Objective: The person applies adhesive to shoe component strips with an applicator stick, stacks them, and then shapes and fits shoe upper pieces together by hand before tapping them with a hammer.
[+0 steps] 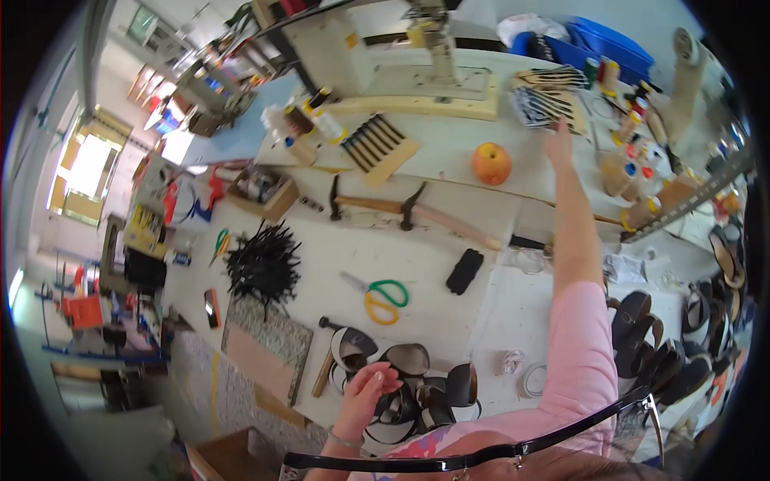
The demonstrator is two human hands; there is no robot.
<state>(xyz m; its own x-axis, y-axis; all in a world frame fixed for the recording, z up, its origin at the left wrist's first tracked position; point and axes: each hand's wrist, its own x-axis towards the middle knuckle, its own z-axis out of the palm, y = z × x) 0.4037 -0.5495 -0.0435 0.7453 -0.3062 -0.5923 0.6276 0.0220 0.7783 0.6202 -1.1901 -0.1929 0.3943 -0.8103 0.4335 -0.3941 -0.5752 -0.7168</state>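
My right arm stretches to the far right of the bench. My right hand (559, 143) has a finger extended at the near edge of a stack of strips with dark and pale stripes (539, 107); I see nothing held in it. Low in the middle, my left hand (373, 390) hovers over a pile of dark shoe uppers (407, 361), its fingers slightly bent and apart, with nothing visible in them. A hammer (324, 373) lies just left of that pile. Scissors with green and yellow handles (387, 301) rest beyond it.
An apple (492, 163) sits left of my right hand. Two hammers (405, 210) lie across the middle. A bundle of black straps (265, 263) and a black pad (465, 271) lie nearer. A sewing machine (433, 80) stands behind; more shoes (654, 345) line the right.
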